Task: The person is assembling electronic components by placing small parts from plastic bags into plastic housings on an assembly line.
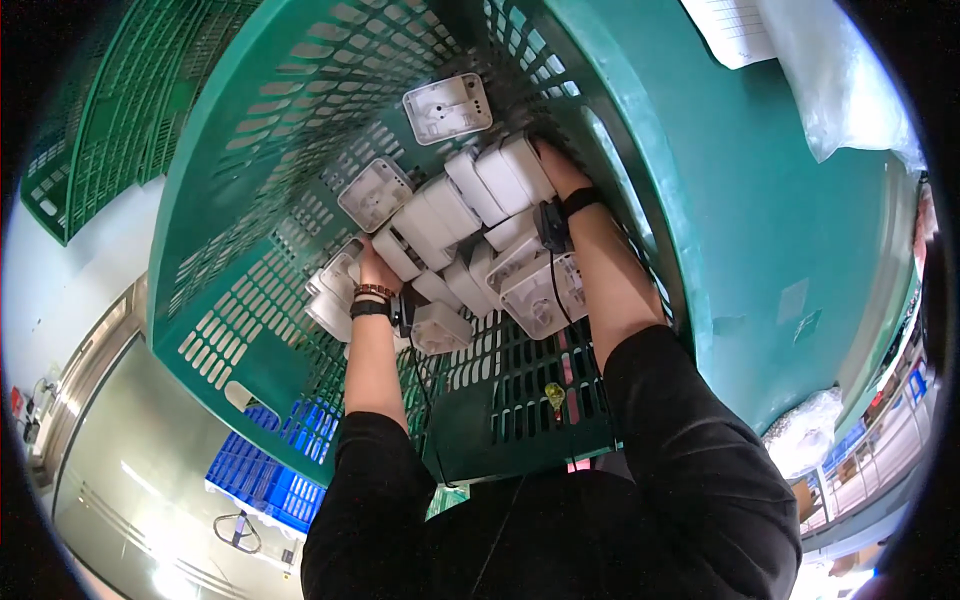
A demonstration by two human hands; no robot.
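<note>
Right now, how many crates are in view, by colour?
Green crates: 2 (one holding the white parts, wall at; one at upper left)
Blue crates: 1
Total: 3

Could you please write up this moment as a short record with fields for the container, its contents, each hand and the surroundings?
container: green slotted plastic crate, tipped toward the person
contents: white plastic housings, many bunched in a row, a few loose
left hand: pressed against the left end of the row
right hand: pressed against the right end
wrists: dark bands on both
surroundings: green table; blue crate below
</note>
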